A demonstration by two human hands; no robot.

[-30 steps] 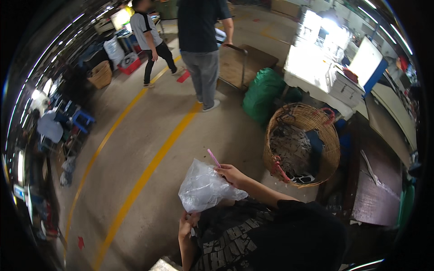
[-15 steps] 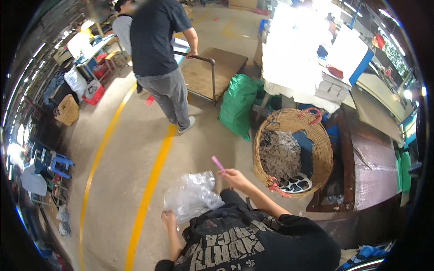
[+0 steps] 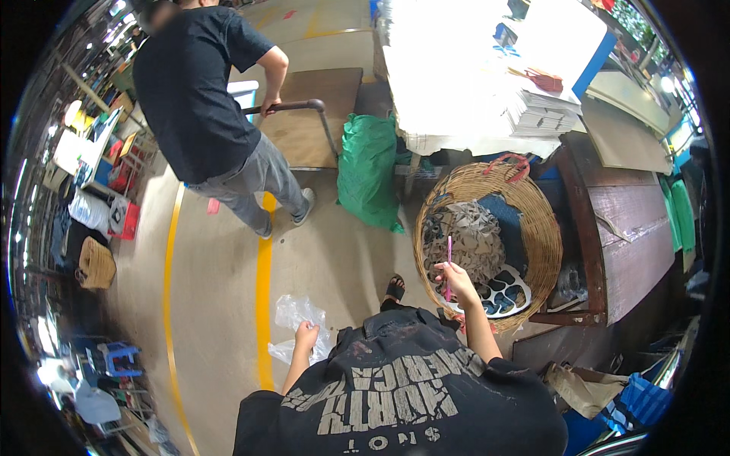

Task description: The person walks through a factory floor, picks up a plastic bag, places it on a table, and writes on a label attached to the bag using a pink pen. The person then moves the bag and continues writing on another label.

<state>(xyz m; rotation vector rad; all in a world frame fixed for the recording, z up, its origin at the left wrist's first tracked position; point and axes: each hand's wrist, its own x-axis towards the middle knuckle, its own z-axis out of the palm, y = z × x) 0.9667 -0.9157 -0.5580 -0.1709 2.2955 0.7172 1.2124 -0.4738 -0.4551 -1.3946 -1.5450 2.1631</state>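
My left hand (image 3: 306, 335) is closed on a crumpled clear plastic bag (image 3: 295, 310), which hangs above the concrete floor. In my right hand (image 3: 458, 285) is a slim pink stick-like thing (image 3: 449, 249), gripped between the fingers and pointing away from me; its exact kind is not clear. That hand is over the near left side of a round wicker basket (image 3: 549, 235). Inside the basket lie grey-beige scraps (image 3: 475, 232), a dark blue piece (image 3: 508, 216) and a white sheet with large cut-out holes (image 3: 521, 299).
A co-worker in a dark shirt (image 3: 199, 91) grips the bar of a flat wooden trolley (image 3: 315, 114) ahead on the left. A full green sack (image 3: 367, 171) stands beside the trolley. A white-covered table (image 3: 445, 125) holds stacked sheets (image 3: 540, 110). Yellow lines (image 3: 264, 304) cross the floor.
My right hand has moved right with the pink thing, from beside the plastic bag to over the basket. The bag now looks more bunched. The view has shifted, and the co-worker appears farther left.
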